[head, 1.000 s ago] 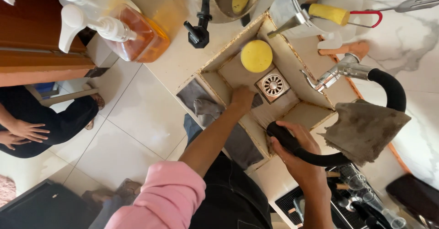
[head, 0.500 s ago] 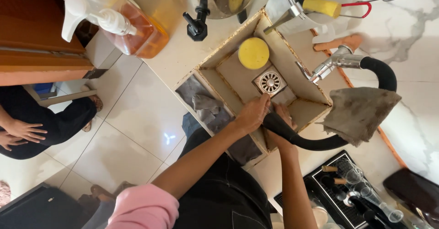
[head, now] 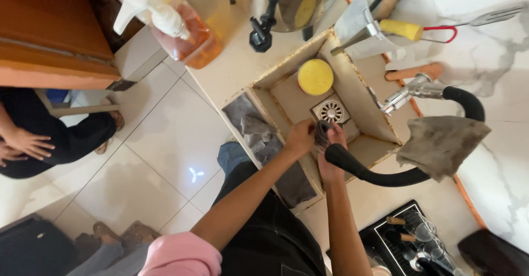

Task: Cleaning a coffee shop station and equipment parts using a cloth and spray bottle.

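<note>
Dark cloth [head: 322,133] bunched between left hand [head: 300,138] and right hand [head: 332,153]

My left arm wears a pink sleeve [head: 179,255] pushed up above the elbow, leaving the forearm and left hand [head: 300,139] bare. My right hand [head: 330,155] and forearm are bare too. Below, I wear dark trousers [head: 270,226].
</note>
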